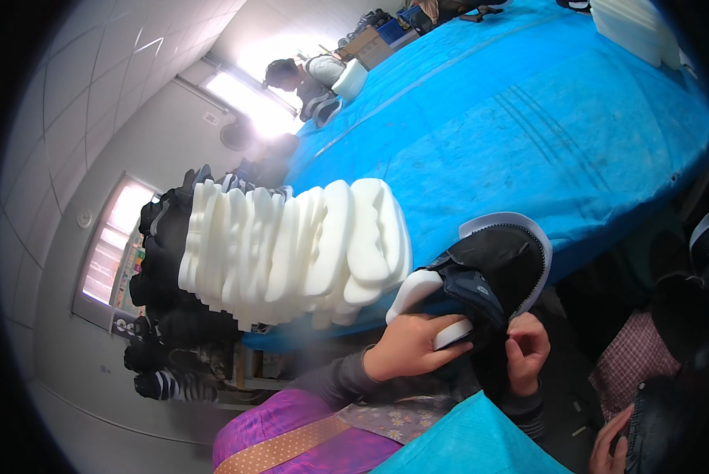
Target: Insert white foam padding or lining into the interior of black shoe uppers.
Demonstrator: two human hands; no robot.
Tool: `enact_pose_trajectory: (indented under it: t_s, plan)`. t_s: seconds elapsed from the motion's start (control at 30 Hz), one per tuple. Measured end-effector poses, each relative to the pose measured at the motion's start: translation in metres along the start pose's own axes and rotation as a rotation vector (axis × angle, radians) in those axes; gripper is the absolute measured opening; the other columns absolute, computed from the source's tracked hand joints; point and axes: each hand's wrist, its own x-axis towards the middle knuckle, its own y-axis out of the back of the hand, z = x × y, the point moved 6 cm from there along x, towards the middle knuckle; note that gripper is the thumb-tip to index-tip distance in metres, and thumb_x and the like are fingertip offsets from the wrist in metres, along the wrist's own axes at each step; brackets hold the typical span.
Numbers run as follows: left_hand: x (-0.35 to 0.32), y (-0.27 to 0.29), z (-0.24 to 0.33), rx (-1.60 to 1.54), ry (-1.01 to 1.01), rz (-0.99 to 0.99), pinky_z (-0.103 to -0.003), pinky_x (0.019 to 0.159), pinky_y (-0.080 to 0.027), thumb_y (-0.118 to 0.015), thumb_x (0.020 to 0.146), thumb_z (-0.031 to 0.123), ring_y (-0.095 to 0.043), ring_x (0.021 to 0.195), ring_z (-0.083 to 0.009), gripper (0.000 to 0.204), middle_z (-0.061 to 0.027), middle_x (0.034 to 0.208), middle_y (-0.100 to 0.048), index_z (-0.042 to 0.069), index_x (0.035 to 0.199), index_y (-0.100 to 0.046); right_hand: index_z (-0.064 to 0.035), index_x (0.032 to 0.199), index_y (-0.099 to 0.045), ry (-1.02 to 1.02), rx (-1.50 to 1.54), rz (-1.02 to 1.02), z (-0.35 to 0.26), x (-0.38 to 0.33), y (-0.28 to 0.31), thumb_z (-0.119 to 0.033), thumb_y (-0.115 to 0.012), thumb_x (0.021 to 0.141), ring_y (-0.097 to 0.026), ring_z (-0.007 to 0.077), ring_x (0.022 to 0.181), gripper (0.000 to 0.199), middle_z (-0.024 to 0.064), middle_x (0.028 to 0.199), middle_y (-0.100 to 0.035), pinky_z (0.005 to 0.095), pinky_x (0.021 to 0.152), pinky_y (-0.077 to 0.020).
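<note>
Black mesh-and-synthetic is what the shoe upper (492, 272) looks like, with a white trim running round its open edge, and it sits at the near edge of the blue table (528, 134), propped between both hands. I'd guess it's really light and floppy, the kind of thing that folds wherever you don't support it, so the stiffer rim or the heel end looks like the sane place to grab rather than the soft middle. The left hand (408, 346) is curled over a white foam insert (421, 304), fingers closed round its lower end with the rest poking up past the fingertips and into the upper; that foam looks squishy and nearly weightless, probably dents if you pinch hard, but not slippery. The right hand (528, 347) is just below the upper, thumb and fingers pinched tight on a dark bit of its bottom edge, so neither hand is spread wide. Just beyond the left hand's knuckles there's a big stack of white foam pieces (291, 253) standing on edge, and behind those a heap of more black uppers (173, 300). Far across the table, another person (307, 79) is bent over their own work. Another hand (611, 446) shows at the lower right, holding something dark; can't tell what.
</note>
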Motion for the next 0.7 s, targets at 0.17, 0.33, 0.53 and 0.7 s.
enact_pose_trajectory:
  t_s: [0.17,0.33,0.53,0.7]
  plan:
    - [-0.004,0.000,-0.002,-0.045,-0.050,0.026,-0.041,0.061,-0.052,-0.076,0.083,0.049,-0.068,0.067,-0.0344,0.047,-0.0151,0.071,-0.067,0.011,0.111,-0.072,-0.0078,0.092,-0.053,-0.178,-0.079,0.120,0.004,-0.008,0.009,0.008,-0.065,0.090,-0.042,0.0036,0.064,0.020,-0.0028,0.079,-0.050,0.0171,0.063,-0.0319]
    - [0.001,-0.003,-0.005,-0.102,0.021,-0.027,-0.035,0.070,-0.054,-0.079,0.084,0.035,-0.071,0.076,-0.0310,0.041,-0.0182,0.088,-0.071,0.004,0.109,-0.072,-0.0084,0.095,-0.059,-0.201,-0.312,0.171,-0.004,-0.027,0.014,0.000,-0.070,0.090,-0.049,0.0021,0.067,0.015,-0.0044,0.082,-0.057,0.0177,0.060,-0.0369]
    - [0.000,-0.004,-0.004,-0.107,-0.006,0.025,-0.041,0.073,-0.054,-0.076,0.086,0.030,-0.071,0.084,-0.0384,0.034,-0.0199,0.088,-0.072,0.005,0.108,-0.072,-0.0062,0.100,-0.066,-0.226,-0.273,0.162,-0.039,-0.037,0.009,-0.001,-0.071,0.088,-0.050,0.0005,0.068,0.014,-0.0067,0.076,-0.056,0.0186,0.061,-0.0400]
    - [-0.011,-0.022,0.015,-0.076,-0.071,0.082,-0.042,0.073,-0.053,-0.074,0.086,0.030,-0.069,0.081,-0.0393,0.032,-0.0215,0.085,-0.071,0.004,0.104,-0.072,-0.0066,0.103,-0.062,-0.130,-0.308,0.160,-0.085,-0.053,0.007,-0.001,-0.067,0.091,-0.044,0.0018,0.068,0.014,-0.0072,0.076,-0.048,0.0193,0.063,-0.0385]
